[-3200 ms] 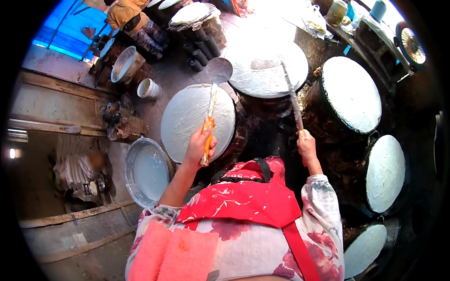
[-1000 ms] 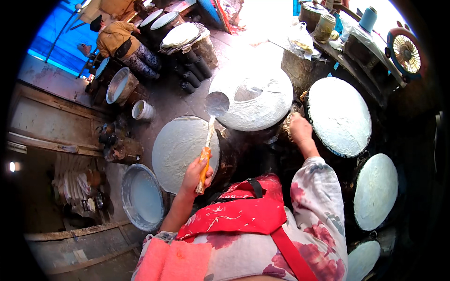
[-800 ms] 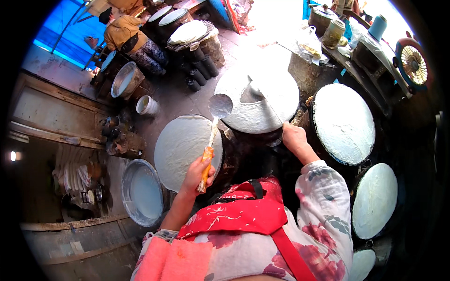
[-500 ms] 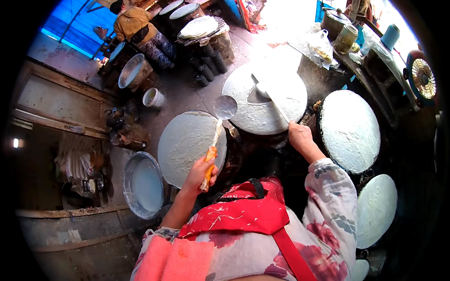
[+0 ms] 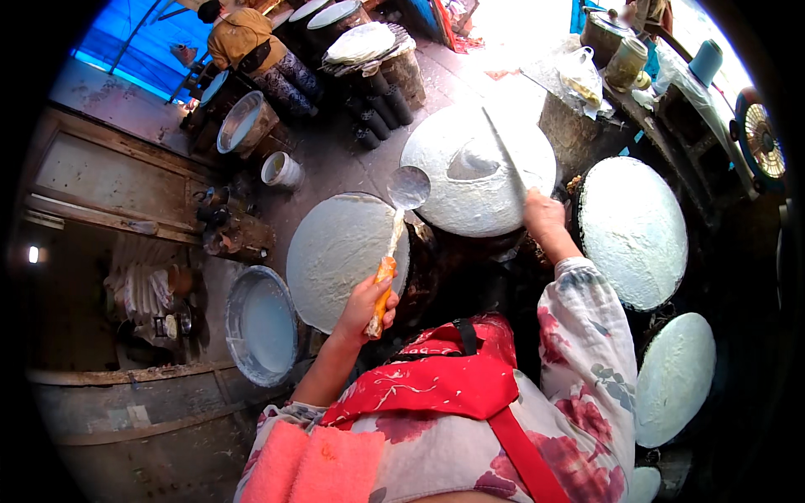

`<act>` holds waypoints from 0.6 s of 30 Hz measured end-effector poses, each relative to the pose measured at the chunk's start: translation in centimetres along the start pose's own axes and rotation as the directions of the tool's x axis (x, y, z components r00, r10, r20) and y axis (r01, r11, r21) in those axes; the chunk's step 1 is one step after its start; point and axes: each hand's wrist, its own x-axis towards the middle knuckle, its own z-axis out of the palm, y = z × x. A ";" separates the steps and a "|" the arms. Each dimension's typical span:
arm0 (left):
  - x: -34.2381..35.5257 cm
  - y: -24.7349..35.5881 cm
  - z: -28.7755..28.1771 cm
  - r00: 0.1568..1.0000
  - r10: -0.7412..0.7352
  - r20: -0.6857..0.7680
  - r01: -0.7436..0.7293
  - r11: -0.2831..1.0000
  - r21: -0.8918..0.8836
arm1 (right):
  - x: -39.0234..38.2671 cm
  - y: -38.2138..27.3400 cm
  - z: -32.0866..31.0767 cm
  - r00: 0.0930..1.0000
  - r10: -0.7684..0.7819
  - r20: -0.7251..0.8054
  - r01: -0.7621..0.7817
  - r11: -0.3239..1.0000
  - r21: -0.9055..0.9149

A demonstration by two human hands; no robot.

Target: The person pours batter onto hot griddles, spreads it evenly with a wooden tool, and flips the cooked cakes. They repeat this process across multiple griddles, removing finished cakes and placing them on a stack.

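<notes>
the left hand (image 5: pixel 366 308) gripped the ladle (image 5: pixel 395 240); the right hand (image 5: pixel 545 218) was closed round the blade (image 5: pixel 506 151), slanted over the white disc (image 5: pixel 459 203). moving it flat and light, ladle clear, seemed wisest.

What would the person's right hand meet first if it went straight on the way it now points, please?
Setting aside the long thin tool it holds, the right hand would probably meet the white-coated round surface just ahead, though it might pass above it; depth is unclear.
</notes>
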 end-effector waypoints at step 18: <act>-0.4 -0.4 0.2 0.996 0.055 -0.064 -0.056 0.998 -0.009 | 1.8 2.0 -0.6 0.996 -0.079 -0.041 0.080 0.996 0.035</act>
